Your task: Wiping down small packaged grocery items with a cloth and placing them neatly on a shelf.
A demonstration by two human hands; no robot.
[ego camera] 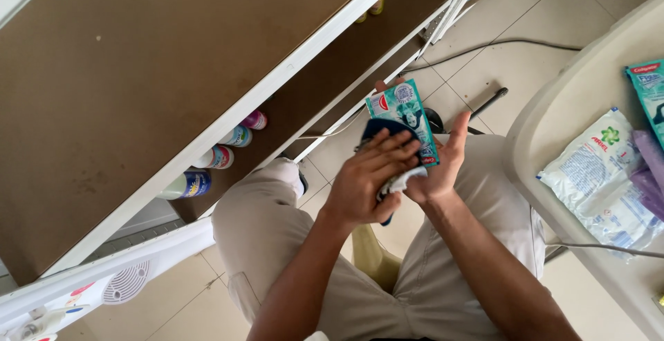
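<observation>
left hand [363,185]: centre frame, fingers pressing dark cloth [387,130] onto teal sachet [404,116]
right hand [439,168]: fingers gripping sachet from behind
tip: judged, keep sachet braced flat, wipe along its length

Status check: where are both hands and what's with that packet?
Right hand holds teal packet upright. Left hand presses dark blue cloth against its face. Nothing between the hands and the shelf unit.

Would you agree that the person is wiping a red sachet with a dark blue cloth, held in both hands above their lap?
Not quite: the sachet is teal, not red. The head view shows the left hand pressing the dark blue cloth against it while the right hand holds it above the lap.
</observation>
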